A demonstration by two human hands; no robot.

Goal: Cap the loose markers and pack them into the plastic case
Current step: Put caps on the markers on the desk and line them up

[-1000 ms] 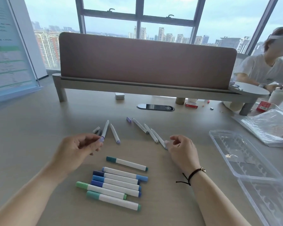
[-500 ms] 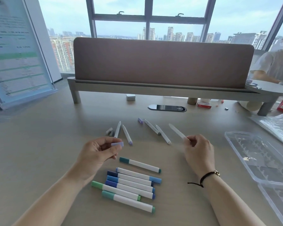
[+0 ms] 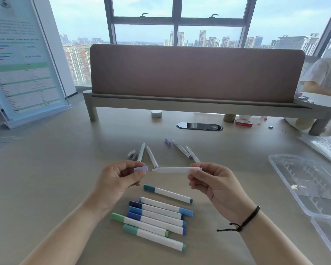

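Observation:
My left hand (image 3: 117,180) pinches a lilac cap (image 3: 141,168) with its opening facing right. My right hand (image 3: 212,182) holds an uncapped white marker (image 3: 172,170) level, its tip a small gap from the cap. Several capped blue and green markers (image 3: 157,217) lie in a group on the desk below my hands. Several uncapped white markers (image 3: 151,155) (image 3: 182,149) and loose caps (image 3: 131,154) (image 3: 167,141) lie beyond my hands. The clear plastic case (image 3: 287,180) lies open at the right.
A brown divider panel on a grey shelf (image 3: 189,106) crosses the far desk. A cable port (image 3: 199,126) sits behind the markers. A sign stand (image 3: 23,73) is at the left, a plastic bag (image 3: 329,146) at the right. Another person (image 3: 325,75) sits far right.
My right hand lifted a white marker off the desk and turned it level toward my left hand, which brought the lilac cap up close to its tip.

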